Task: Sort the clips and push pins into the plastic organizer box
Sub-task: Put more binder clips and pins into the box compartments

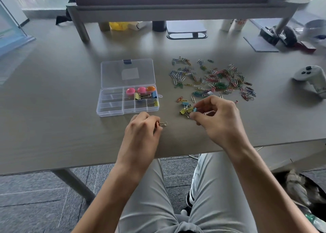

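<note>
Right hand [217, 117] pinches a clip from the binder clips [187, 109] right of the box [112, 107]; left hand [143, 126] curls round another clip; carry both to the clip cell, drop low; paperclips [213, 81] wait.

Grey desk [53, 91], raised shelf [176, 10], tiled floor [35, 197]

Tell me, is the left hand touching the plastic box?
Apart. The head view shows bare table between the left hand and the plastic box.
</note>
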